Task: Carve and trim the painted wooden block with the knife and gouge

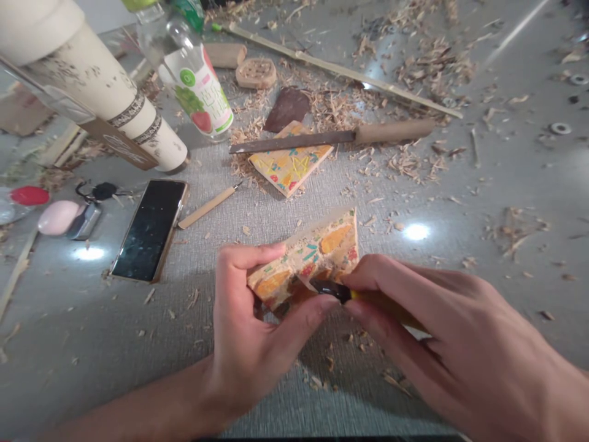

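Note:
My left hand [262, 319] is closed around the lower left of a painted wooden piece [317, 252] with orange, red and green shapes on a pale ground. Its thumb reaches to the black end of a carving knife [332, 289]. My right hand [423, 325] grips the knife's yellow handle between thumb and fingers, and the blade rests against the lower edge of the wood. Just beyond lies a second painted triangular piece [288, 169], with a long dark blade with a wooden handle [393, 131] across it.
A phone [150, 230], a thin wooden-handled tool [208, 207] and keys [105, 191] lie at the left. Behind them stand a white cup [110, 86] and a clear bottle [197, 86]. A long thin stick [340, 72] and wood shavings [427, 67] lie at the back.

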Demonstrator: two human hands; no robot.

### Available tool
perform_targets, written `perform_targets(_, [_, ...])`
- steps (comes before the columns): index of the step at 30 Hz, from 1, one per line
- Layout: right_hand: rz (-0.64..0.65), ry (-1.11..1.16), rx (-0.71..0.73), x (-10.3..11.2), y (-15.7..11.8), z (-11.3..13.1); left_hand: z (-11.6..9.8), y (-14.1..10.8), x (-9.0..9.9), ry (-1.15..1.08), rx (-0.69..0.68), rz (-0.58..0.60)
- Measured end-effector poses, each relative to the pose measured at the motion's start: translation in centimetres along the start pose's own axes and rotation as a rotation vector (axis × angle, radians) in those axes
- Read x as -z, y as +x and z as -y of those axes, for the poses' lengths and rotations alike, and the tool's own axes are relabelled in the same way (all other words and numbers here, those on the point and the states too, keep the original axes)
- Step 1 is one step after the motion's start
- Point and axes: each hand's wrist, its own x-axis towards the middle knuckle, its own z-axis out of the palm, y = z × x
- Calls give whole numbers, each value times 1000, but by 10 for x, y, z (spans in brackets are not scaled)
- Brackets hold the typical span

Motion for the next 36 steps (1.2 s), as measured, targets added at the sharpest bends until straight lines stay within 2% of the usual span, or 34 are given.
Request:
perform_targets(3, [33, 114, -59, 2, 3, 2, 1, -1, -1, -37, -23, -2])
perform_targets(8, [99, 224, -156, 1, 4, 3, 1, 1, -2, -208, -30, 56])
perform_targets(11, [120, 252, -193, -1, 3, 3, -2, 3, -2, -174, 31, 35])
perform_targets(16, [99, 225, -181, -7, 0, 1, -5, 3, -2, -101, 101, 33])
perform_targets(23, [52, 227, -155, -15, 0, -1, -4, -5, -4, -119, 223, -47])
perform_targets(28, [15, 161, -132, -17, -2, 1, -5, -5, -4, -77, 229, -64])
perform_targets(32, [-25, 90, -27, -18, -2, -2, -7, -3, -5, -37, 203, -80])
perform_targets(36, [-37, -86, 53, -17, -3, -4, -6, -1, -5, -59, 169, -66])
